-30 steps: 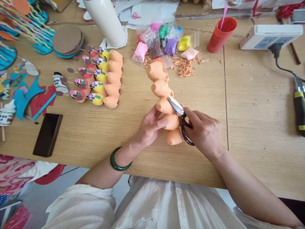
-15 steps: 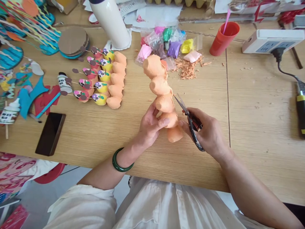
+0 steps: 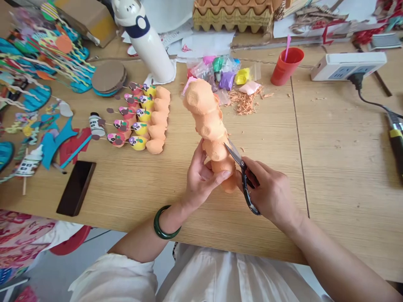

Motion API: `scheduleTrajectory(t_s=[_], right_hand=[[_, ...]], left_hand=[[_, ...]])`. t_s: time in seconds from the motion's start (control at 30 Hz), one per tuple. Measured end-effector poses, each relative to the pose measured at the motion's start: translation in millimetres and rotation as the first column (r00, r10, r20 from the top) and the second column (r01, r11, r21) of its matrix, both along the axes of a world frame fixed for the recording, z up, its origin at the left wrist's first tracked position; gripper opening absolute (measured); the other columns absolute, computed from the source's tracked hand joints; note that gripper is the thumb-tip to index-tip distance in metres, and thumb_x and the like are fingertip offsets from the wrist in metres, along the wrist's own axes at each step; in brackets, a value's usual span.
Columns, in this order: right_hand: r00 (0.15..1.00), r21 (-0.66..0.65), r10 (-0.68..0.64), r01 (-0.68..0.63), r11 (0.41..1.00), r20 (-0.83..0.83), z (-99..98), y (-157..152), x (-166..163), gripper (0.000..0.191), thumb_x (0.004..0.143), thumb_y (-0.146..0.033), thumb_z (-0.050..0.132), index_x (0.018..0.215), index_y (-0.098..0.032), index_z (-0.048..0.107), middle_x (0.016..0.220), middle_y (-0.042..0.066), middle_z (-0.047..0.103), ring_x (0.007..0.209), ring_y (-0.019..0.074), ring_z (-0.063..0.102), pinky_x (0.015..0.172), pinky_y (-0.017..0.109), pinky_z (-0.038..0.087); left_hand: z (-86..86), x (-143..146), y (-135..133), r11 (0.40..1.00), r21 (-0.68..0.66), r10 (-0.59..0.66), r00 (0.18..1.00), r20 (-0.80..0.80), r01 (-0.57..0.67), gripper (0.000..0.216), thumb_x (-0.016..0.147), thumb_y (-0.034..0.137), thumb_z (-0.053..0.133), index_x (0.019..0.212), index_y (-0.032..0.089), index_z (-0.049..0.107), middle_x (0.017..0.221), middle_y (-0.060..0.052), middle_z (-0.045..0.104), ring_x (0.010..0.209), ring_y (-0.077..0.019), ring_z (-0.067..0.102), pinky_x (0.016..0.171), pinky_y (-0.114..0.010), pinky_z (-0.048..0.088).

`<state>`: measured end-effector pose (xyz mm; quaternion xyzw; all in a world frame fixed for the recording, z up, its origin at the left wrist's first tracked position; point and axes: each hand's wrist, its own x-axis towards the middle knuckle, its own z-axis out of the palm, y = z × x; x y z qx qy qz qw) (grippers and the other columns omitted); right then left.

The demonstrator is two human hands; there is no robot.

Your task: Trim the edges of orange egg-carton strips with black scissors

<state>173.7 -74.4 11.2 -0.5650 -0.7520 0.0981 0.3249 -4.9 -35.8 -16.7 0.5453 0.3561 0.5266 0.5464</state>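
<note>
My left hand grips an orange strip of egg-carton cups near its lower end, thumb on top, and holds it raised above the table. In my right hand is a pair of black-handled scissors. Their blades lie against the right edge of the strip, around its middle cups; whether they have bitten into the edge I cannot tell. Left of the strip, rows of cups stand on the table: plain orange cups, yellow decorated cups and red decorated cups with thin feelers.
Orange shavings lie below bags of coloured clay. A red cup and a white power strip stand at the right. A white bottle, a phone and blue cut-outs are at the left.
The scissors have come from just right of the strip to its right edge, their blades now closer together. The strip's far end is tipped up nearer the camera. The view has shifted slightly.
</note>
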Motion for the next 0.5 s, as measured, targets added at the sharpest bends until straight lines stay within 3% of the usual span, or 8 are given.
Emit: scheduleTrajectory(t_s=[0.23,0.5], right_hand=[[0.999,0.076,-0.015,0.011,0.997,0.049,-1.8,-1.1,-4.8,0.017,0.099,-0.02,0.056,0.1,-0.011,0.07,0.066,0.0,0.064,0.05,0.0116,0.055,0.047,0.024,0.037],[0.996,-0.111,-0.062,0.069,0.991,0.061,-1.8,-2.9,-5.3,0.018,0.097,-0.024,0.056,0.105,-0.015,0.069,0.074,0.002,0.069,0.055,0.0136,0.058,0.05,0.025,0.037]], left_hand=[[-2.8,0.7,-1.2,0.999,0.034,-0.004,1.0,-0.015,0.004,0.073,0.084,0.033,0.084,0.148,0.031,0.049,0.147,-0.007,0.061,0.126,-0.0219,0.066,0.106,-0.031,0.056],[-1.7,2.3,-1.2,1.0,-0.017,0.019,0.999,-0.028,-0.02,0.073,0.084,0.038,0.084,0.147,0.029,0.049,0.149,-0.009,0.06,0.134,-0.0256,0.062,0.105,-0.033,0.057]])
